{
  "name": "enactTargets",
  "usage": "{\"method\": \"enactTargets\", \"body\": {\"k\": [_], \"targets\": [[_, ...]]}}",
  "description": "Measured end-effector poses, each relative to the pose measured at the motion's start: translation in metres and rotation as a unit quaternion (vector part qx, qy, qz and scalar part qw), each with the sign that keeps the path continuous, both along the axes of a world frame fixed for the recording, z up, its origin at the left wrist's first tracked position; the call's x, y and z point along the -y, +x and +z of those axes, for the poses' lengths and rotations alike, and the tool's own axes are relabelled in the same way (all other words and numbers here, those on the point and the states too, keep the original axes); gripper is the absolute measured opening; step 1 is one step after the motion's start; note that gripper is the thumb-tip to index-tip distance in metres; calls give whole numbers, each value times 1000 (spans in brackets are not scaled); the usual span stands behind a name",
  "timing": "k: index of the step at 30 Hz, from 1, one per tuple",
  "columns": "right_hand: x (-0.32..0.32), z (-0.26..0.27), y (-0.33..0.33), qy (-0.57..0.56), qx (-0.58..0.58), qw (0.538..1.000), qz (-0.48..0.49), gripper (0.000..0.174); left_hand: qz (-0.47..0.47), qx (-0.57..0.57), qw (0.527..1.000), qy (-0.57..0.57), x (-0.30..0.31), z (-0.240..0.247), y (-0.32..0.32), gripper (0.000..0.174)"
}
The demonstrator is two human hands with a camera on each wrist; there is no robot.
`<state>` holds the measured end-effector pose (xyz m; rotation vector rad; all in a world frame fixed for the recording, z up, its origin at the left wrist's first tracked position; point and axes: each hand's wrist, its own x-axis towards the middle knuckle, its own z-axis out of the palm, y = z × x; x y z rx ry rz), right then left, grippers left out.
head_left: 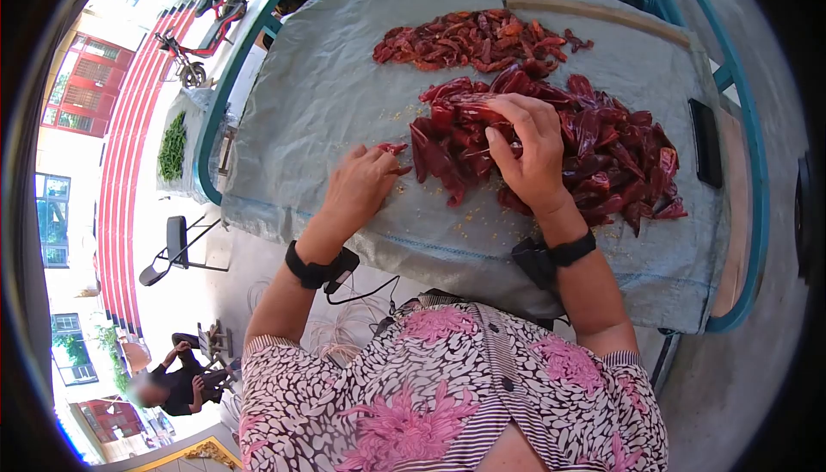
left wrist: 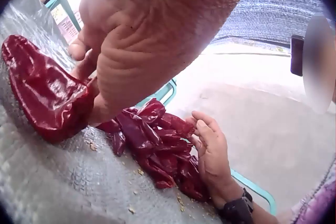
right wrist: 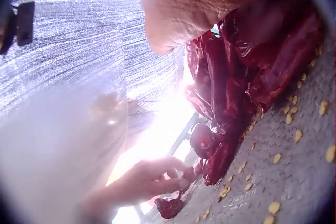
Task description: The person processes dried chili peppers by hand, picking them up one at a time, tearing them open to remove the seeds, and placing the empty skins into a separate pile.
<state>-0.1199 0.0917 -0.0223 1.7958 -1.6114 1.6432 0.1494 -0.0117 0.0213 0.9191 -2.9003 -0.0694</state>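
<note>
My left hand (head_left: 357, 184) is low over the cloth, left of a pile of dried red peppers (head_left: 447, 141). A single glossy dried pepper (left wrist: 47, 95) is pinched at its end by the left fingers, which are partly hidden behind the hand in the left wrist view. My right hand (head_left: 533, 154) reaches over the pile, its fingers bent loosely and the thumb apart from them. Its fingertips are right at the top peppers (right wrist: 226, 71). In the left wrist view the right hand (left wrist: 212, 150) is beside the pile's edge.
A second heap of smaller, brighter red peppers (head_left: 473, 39) lies farther back on the grey woven cloth (head_left: 301, 111). Yellow seeds (right wrist: 277, 158) are scattered near the pile. A black phone (head_left: 705, 143) lies at the right. A teal metal rail (head_left: 757, 214) borders the table.
</note>
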Motion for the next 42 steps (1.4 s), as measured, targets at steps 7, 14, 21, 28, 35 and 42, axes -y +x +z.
{"method": "enactTargets", "body": {"k": [7,14,21,28,35,42], "targets": [[-7,14,8,7,-80,995,53,35,-69,-131,986,71,-28,25,-38,15],[0,2,9,8,-61,996,69,23,-39,-248,946,202,-21,21,-61,22],[0,2,6,-24,-11,998,-54,22,54,-121,972,196,4,49,10,36],[-1,-3,2,-18,14,996,-88,35,67,56,988,129,-8,20,50,43],[0,-6,0,-4,6,996,-84,34,141,-10,983,117,-12,27,31,37],[-1,-4,0,-10,19,997,-70,33,156,-156,968,121,-2,38,-8,52]]}}
